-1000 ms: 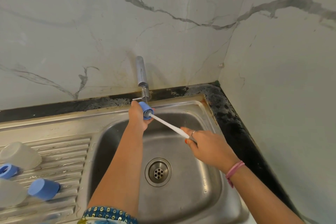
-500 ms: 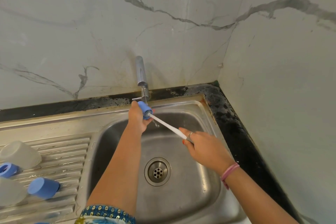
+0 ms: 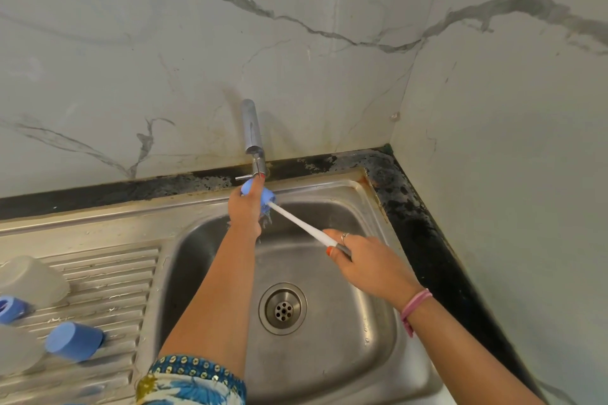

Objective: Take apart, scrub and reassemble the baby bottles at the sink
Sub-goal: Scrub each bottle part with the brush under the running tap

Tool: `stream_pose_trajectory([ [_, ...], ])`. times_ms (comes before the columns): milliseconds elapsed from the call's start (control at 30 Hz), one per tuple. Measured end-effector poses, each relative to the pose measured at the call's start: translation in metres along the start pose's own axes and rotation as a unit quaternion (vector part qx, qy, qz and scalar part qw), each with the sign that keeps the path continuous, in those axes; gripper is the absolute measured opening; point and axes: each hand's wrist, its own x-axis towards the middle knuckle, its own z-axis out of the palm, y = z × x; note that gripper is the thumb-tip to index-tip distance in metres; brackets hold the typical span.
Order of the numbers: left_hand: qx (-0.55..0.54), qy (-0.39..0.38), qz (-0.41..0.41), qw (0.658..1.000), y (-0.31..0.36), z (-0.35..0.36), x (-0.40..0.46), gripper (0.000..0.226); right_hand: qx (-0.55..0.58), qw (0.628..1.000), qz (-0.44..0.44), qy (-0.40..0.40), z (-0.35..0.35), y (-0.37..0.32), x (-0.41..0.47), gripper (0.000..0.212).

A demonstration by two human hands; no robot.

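Observation:
My left hand [image 3: 246,210] grips a small blue bottle part [image 3: 267,197] under the chrome tap [image 3: 252,135], at the back of the steel sink [image 3: 329,348]. A white-handled brush [image 3: 302,223] runs into that blue part; its bristles are hidden inside. My right hand [image 3: 365,261] holds the brush handle's lower end over the basin. Water drips below the blue part. On the drainboard [image 3: 108,276] at left lie a blue cap [image 3: 74,341], a blue ring [image 3: 10,308] and clear bottle bodies [image 3: 31,279].
A drain [image 3: 283,308] sits in the basin's middle. A dark stained counter strip [image 3: 424,227] borders the sink at the back and right. Marble walls meet in a corner at the back right.
The brush has pushed deeper into the blue part, hiding its bristles. My left hand has turned the part slightly. My right hand has followed toward the tap.

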Motion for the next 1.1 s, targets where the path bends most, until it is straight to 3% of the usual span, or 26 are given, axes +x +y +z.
stream_pose_trajectory([
  [100,-0.121,-0.038,-0.050,0.991,0.009,-0.001,-0.005,0.021,0.076,0.997,0.027,-0.008,0.000,-0.001,0.005,0.032],
  [233,-0.228,-0.093,-0.127,0.961,0.020,-0.004,-0.005,0.024,0.135,0.990,0.039,-0.020,-0.002,-0.007,0.008,0.035],
  [367,-0.278,-0.067,-0.104,0.953,0.019,-0.001,-0.006,0.034,0.233,0.967,0.060,-0.079,-0.008,-0.017,0.006,0.028],
  [467,-0.272,-0.046,-0.106,0.955,0.015,-0.003,-0.007,0.029,0.376,0.911,0.120,-0.122,-0.013,-0.022,-0.001,0.015],
  [600,-0.277,0.008,-0.109,0.955,0.013,-0.019,0.001,0.044,0.380,0.906,0.136,-0.128,-0.023,-0.012,-0.015,0.016],
  [700,-0.234,0.020,-0.110,0.966,0.014,-0.030,0.006,0.030,0.409,0.893,0.167,-0.088,-0.031,0.001,-0.026,0.028],
  [767,-0.202,-0.024,-0.125,0.971,0.013,-0.032,0.004,0.011,0.383,0.904,0.178,-0.065,-0.032,0.006,-0.030,0.035],
  [933,-0.248,-0.125,-0.131,0.952,0.018,-0.025,-0.001,0.011,0.150,0.979,0.136,0.006,-0.018,-0.002,-0.030,0.036],
  [1100,-0.291,-0.133,-0.138,0.937,0.028,-0.021,0.005,0.017,0.088,0.984,0.151,0.024,-0.005,-0.009,-0.028,0.046],
])
